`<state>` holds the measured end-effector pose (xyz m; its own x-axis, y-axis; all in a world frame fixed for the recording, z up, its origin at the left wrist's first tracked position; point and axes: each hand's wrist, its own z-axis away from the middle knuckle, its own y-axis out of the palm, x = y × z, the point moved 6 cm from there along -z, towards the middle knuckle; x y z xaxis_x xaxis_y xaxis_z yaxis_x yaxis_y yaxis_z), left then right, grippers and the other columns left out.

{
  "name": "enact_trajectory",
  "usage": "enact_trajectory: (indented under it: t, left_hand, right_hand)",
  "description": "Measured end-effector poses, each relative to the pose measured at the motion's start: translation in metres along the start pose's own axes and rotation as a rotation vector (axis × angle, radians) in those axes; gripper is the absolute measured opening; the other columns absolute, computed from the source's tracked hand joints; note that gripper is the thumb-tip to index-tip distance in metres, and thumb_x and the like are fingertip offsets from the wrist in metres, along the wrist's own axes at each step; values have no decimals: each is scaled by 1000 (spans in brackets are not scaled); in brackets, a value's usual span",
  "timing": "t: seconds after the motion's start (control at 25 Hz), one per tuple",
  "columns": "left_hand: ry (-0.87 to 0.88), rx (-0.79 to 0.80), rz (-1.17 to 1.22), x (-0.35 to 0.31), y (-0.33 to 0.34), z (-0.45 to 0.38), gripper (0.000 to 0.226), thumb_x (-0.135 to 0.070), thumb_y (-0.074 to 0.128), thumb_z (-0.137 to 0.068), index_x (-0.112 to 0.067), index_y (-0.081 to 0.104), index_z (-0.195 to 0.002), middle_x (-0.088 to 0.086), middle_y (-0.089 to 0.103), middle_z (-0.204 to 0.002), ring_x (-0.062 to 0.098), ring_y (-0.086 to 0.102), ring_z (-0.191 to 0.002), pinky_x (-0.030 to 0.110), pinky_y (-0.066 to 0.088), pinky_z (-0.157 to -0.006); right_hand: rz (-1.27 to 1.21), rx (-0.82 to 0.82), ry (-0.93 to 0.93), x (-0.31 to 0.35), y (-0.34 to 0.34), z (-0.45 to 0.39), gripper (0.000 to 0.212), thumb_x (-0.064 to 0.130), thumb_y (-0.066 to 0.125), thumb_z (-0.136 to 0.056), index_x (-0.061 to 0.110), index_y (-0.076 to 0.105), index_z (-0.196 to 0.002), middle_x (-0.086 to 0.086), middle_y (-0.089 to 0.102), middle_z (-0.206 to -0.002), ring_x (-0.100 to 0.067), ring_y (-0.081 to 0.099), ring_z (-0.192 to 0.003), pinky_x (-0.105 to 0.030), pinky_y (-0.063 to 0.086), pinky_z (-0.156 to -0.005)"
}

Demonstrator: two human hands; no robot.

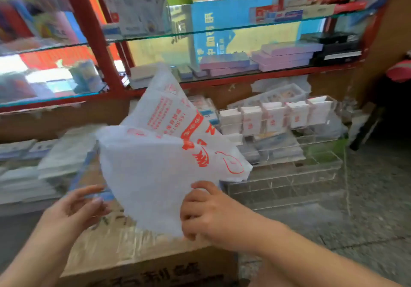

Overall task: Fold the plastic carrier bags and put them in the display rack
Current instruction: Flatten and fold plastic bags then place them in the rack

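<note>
Bag (155, 175) hangs pinched at its lower edge in our right hand (204, 211), held up over the cardboard box (133, 253) so we can fold it; our left hand (75, 206) waits open beside it, and the clear rack (289, 175) sits just behind.

A cardboard box (138, 262) stands near, in the middle, with shiny tape over its top and dark print on its front side. Far behind is a cabinet with a red frame (93, 42) and glass shelves (222, 29). On the lower shelf lie flat purple boxes (287, 56) in piles, and to their right some black boxes (338, 50). At the left, blurred stacks of packets (29, 175) lie in rows. The floor (367, 209) at the right is grey and rough.
</note>
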<state>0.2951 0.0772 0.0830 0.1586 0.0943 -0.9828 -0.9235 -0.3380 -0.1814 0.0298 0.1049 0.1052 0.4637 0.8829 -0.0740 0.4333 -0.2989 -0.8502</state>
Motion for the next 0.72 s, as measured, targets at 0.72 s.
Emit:
enact_trajectory:
  t: [0.72]
  left_hand:
    - [-159,41,-533,60,-24,-48,76,-8,59,-86,-23,20,-150,11,48,-137,27,55,-107,36,49,-83]
  right_hand:
    - [-317,401,253,-15,103,-7,22,10,54,-73,30,58,-81,8,56,-104,-10,50,-102,-19,35,-86]
